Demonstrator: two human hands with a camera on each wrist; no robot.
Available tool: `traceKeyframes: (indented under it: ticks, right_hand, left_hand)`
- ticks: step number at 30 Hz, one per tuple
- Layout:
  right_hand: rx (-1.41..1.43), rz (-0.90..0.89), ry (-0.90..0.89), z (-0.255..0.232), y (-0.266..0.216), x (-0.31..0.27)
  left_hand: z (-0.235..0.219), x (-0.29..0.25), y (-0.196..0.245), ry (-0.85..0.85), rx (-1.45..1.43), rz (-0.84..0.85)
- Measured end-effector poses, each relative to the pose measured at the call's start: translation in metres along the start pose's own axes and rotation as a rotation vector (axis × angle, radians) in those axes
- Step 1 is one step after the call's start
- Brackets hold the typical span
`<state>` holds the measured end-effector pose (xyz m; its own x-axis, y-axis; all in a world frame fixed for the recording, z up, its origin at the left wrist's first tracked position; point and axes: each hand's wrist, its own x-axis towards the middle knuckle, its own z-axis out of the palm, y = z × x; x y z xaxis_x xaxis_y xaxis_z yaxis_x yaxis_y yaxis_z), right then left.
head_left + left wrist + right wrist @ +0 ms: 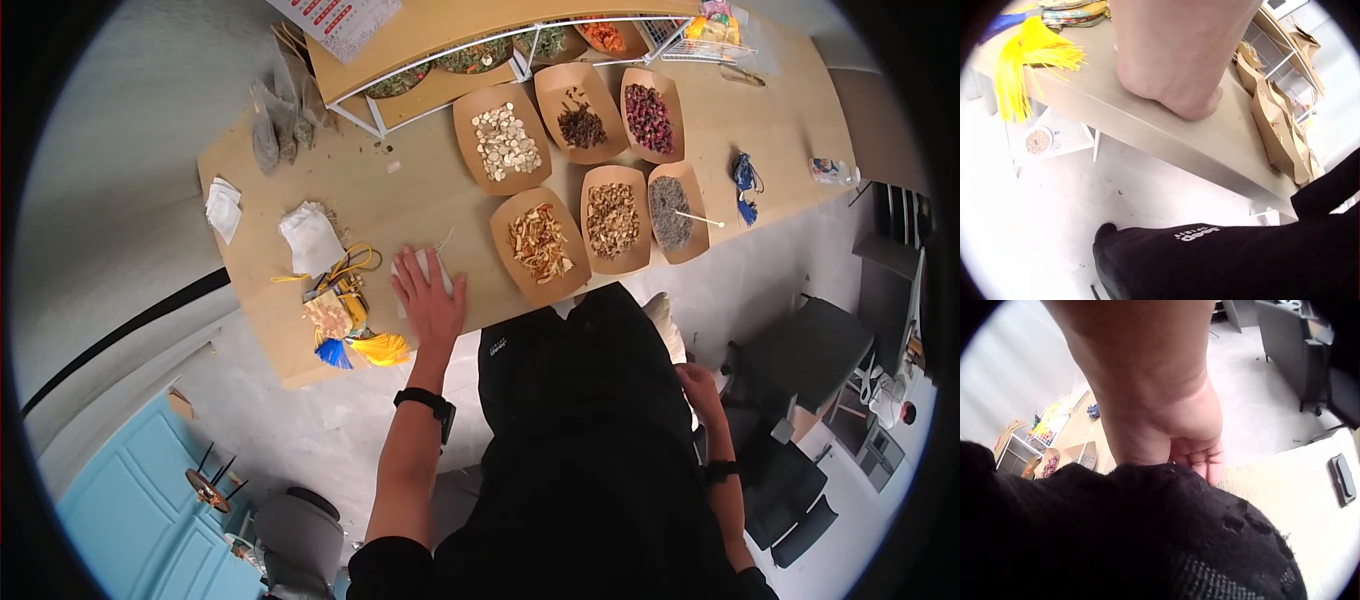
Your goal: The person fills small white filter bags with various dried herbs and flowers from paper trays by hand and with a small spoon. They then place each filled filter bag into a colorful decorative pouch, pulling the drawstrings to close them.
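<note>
The left hand (432,300) lies palm down near the table's front edge, fingers spread, over a small white pouch (428,268) with a string. In the left wrist view the heel of that hand (1175,81) rests on the tabletop. To its left are brocade sachets (335,310) with blue and yellow tassels (1035,50). The right hand (700,390) hangs beside the black-clothed thigh, away from the table; in the right wrist view its fingers (1207,461) bend loosely next to the dark cloth, their tips partly hidden.
Several paper trays of dried herbs and flowers (540,245) stand right of the left hand. White pouches (312,238) lie at the left. A white-framed shelf (380,120) stands at the back, a blue tassel (745,185) and bottle (832,171) at the right.
</note>
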<state>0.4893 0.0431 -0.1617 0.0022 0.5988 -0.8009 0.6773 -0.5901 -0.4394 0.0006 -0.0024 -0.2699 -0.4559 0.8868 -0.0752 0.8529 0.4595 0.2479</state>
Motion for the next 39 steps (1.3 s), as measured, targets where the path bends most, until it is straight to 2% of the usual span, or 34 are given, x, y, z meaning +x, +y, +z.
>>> traceKeyframes:
  ticks: [3,4,5,7,8,9,11,15,17,19,21,23,25,27,29,31,32,34,35,37,39]
  right_hand:
    - [0.049,-0.014,0.047,0.003,0.010,0.004]
    - [0.156,0.028,-0.001,0.003,0.006,0.008]
    - [0.111,0.103,0.017,-0.002,0.004,0.011]
    - [0.240,0.063,0.038,-0.011,0.016,0.025]
    - [0.159,0.029,0.033,-0.019,0.021,0.036]
    - [0.184,0.015,0.049,-0.023,0.001,0.036]
    - [0.178,-0.004,0.071,-0.038,-0.025,0.053]
    - [0.261,-0.064,0.114,-0.075,-0.045,0.096]
    - [0.289,-0.088,0.131,-0.093,-0.060,0.113]
    - [0.316,-0.122,0.105,-0.112,-0.054,0.139]
    - [0.331,-0.131,0.079,-0.125,-0.048,0.157]
    - [0.321,-0.083,0.000,-0.138,-0.023,0.181]
    - [0.275,0.021,-0.087,-0.147,0.002,0.196]
    - [0.186,0.115,-0.065,-0.157,0.011,0.200]
    - [0.198,0.132,-0.055,-0.169,0.013,0.204]
    - [0.288,0.029,0.024,-0.184,0.009,0.214]
    - [0.301,-0.056,0.106,-0.191,0.003,0.225]
    - [0.197,-0.314,0.329,-0.207,-0.022,0.247]
    - [0.104,-0.351,0.396,-0.217,-0.045,0.253]
    - [-0.020,-0.578,0.546,-0.227,-0.098,0.261]
    - [-0.172,-0.622,0.539,-0.229,-0.130,0.289]
  left_hand:
    - [-0.003,0.002,0.004,0.001,0.005,-0.003]
    - [-0.005,0.002,0.002,-0.035,0.045,-0.016]
    - [-0.007,0.001,0.001,-0.072,0.065,-0.023]
    - [-0.015,-0.003,0.002,-0.074,0.029,-0.062]
    - [-0.013,-0.009,-0.003,-0.062,0.046,-0.056]
    - [-0.019,-0.013,-0.002,0.061,0.022,0.008]
    - [-0.043,-0.020,0.008,0.038,-0.040,-0.085]
    - [-0.046,-0.052,0.019,0.103,-0.166,-0.153]
    - [-0.037,-0.072,0.028,0.163,-0.242,-0.254]
    - [-0.034,-0.091,0.055,0.239,-0.298,-0.395]
    - [-0.029,-0.108,0.082,0.120,-0.498,-0.708]
    - [-0.020,-0.127,0.108,0.143,-0.403,-0.698]
    - [-0.008,-0.144,0.128,0.120,-0.437,-0.766]
    - [0.006,-0.164,0.136,0.112,-0.451,-0.765]
    - [0.009,-0.179,0.148,0.050,-0.475,-0.872]
    - [0.007,-0.186,0.162,0.057,-0.531,-0.946]
    - [0.004,-0.190,0.167,0.007,-0.552,-1.014]
    - [0.002,-0.197,0.178,-0.033,-0.579,-1.110]
    - [0.000,-0.197,0.185,-0.031,-0.575,-1.118]
    - [-0.014,-0.190,0.194,-0.081,-0.604,-1.114]
    - [-0.013,-0.188,0.191,0.004,-0.664,-1.016]
